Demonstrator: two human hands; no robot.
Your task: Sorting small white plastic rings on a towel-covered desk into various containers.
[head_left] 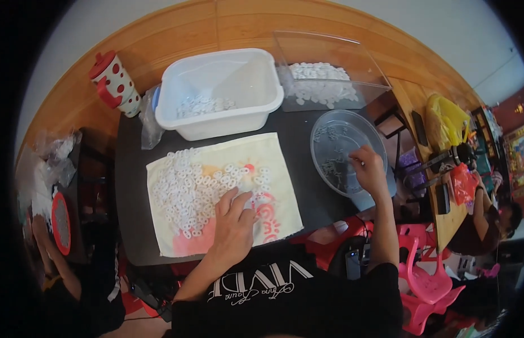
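Note:
My left hand [235,218] rests over a pale yellow cloth [287,197] with pink and red printing. Its fingers are stretched forward and slightly apart, touching the edge of a spread of small white oval ring pieces [186,191]. Some of these pieces stand in short rows near the cloth's right side. Over a round clear plastic tub [346,163], my right hand [369,169] is closed in a pinch; what its fingertips hold is too small to make out. Small thin grey metal parts [333,168] lie scattered in clumps inside the tub.
A white basin [219,121] with white pieces stands behind the cloth. Beside it are a clear box [335,101] of white pieces and a red-dotted tumbler [115,84]. At far left, another person's hands [42,234] are near a red-rimmed tray [62,222]. Pink chairs [425,276] stand right.

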